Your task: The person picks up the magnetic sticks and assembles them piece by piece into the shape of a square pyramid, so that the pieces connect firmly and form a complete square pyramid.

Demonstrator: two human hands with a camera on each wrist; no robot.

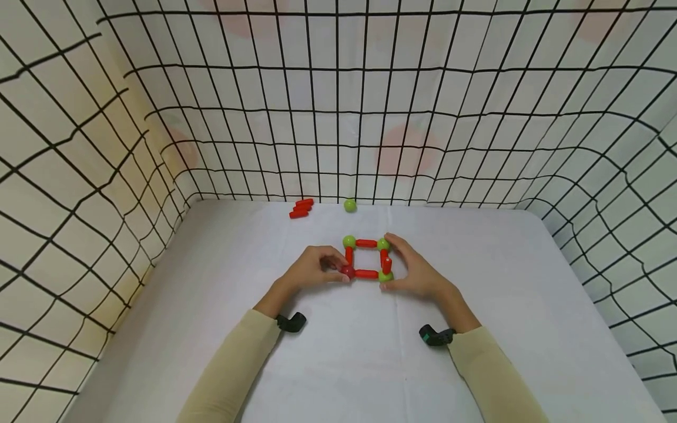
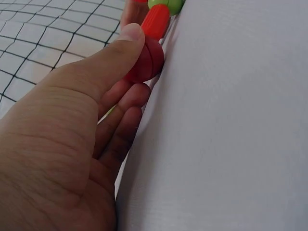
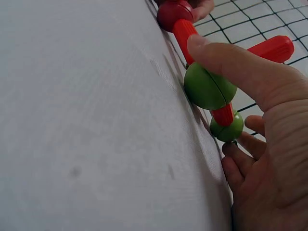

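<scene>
A toy square of red rods (image 1: 367, 274) and balls lies on the white table. Its near-left corner is a dark red ball (image 2: 150, 60), which my left hand (image 1: 317, 267) pinches between thumb and fingers. My right hand (image 1: 420, 273) spans the right side: the thumb lies at the near green ball (image 3: 209, 86), the fingers at the far green ball (image 3: 227, 127). From the near-right green ball another red rod (image 3: 274, 48) sticks up. The far-left corner is a green ball (image 1: 349, 241).
Several loose red rods (image 1: 301, 208) lie together at the back left of the table (image 1: 338, 364). A single green ball (image 1: 350, 205) sits to their right by the back edge. Black netting (image 1: 338, 111) over white cloth walls in the back and sides.
</scene>
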